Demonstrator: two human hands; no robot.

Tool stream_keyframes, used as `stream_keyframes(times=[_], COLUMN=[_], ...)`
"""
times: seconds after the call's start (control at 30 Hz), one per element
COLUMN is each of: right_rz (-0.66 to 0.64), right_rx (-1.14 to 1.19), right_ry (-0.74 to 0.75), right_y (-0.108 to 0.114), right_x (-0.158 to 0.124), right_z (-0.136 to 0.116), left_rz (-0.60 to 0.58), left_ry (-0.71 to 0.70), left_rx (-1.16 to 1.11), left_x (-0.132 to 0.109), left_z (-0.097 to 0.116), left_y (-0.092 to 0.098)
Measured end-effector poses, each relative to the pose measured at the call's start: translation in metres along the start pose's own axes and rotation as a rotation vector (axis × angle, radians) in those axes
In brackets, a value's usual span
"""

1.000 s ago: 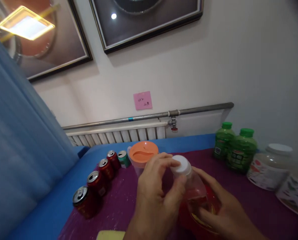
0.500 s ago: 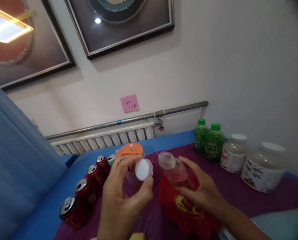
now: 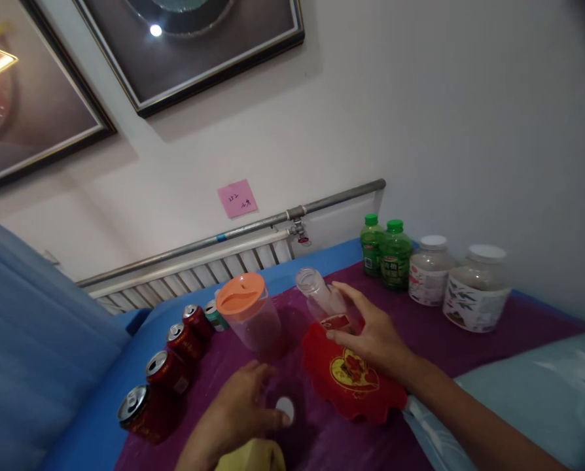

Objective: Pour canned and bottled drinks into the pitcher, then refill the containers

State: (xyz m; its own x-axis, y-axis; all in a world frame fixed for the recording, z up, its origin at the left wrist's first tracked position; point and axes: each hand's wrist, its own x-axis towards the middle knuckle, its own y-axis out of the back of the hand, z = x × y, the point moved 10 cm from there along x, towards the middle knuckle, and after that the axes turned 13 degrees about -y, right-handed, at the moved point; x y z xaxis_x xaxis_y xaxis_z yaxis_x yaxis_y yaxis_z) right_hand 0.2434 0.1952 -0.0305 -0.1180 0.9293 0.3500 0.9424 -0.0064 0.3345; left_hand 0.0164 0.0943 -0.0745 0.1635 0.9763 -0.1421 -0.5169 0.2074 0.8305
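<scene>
My right hand (image 3: 371, 330) is wrapped round a clear plastic bottle (image 3: 322, 302) with its mouth uncovered, tilted toward the left and holding a little reddish liquid. The bottle rests over a red scalloped mat (image 3: 351, 379) with a gold emblem. My left hand (image 3: 238, 415) is low over the purple table cover (image 3: 469, 347), fingers pinching a small white cap (image 3: 285, 409) that touches the cover. A clear pitcher with an orange lid (image 3: 247, 313) stands just behind the cap.
A row of red drink cans (image 3: 167, 369) runs along the left, with a green can behind. Two green bottles (image 3: 388, 252) and two white-lidded jars (image 3: 457, 281) stand by the wall at the right. A radiator and a pipe run along the back.
My left hand took the white cap off the bottle and lowered it to the table cover. My right hand kept the bottle, now further from me. The view swung right.
</scene>
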Motion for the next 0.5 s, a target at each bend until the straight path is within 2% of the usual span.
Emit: stream_keyframes(times=[0.13, 0.2, 0.23, 0.3, 0.37, 0.5], right_rz=[0.001, -0.005, -0.011, -0.023, -0.029, -0.031], right_rx=[0.005, 0.011, 0.013, 0.012, 0.009, 0.004], right_ry=[-0.011, -0.015, -0.019, -0.029, -0.037, -0.036], right_y=[0.0, 0.0, -0.001, -0.002, -0.003, -0.003], right_x=[0.002, 0.003, 0.003, 0.004, 0.004, 0.003], right_z=[0.002, 0.002, 0.002, 0.002, 0.003, 0.004], left_rz=[0.219, 0.327, 0.381, 0.467, 0.53, 0.606], left_ry=[0.154, 0.248, 0.29, 0.361, 0.417, 0.449], left_rx=[-0.135, -0.216, -0.284, -0.466, -0.668, -1.015], left_x=[-0.004, 0.001, 0.005, 0.016, 0.028, 0.053], left_z=[-0.051, -0.083, -0.097, -0.12, -0.133, -0.132], left_y=[0.058, 0.075, 0.077, 0.069, 0.052, 0.028])
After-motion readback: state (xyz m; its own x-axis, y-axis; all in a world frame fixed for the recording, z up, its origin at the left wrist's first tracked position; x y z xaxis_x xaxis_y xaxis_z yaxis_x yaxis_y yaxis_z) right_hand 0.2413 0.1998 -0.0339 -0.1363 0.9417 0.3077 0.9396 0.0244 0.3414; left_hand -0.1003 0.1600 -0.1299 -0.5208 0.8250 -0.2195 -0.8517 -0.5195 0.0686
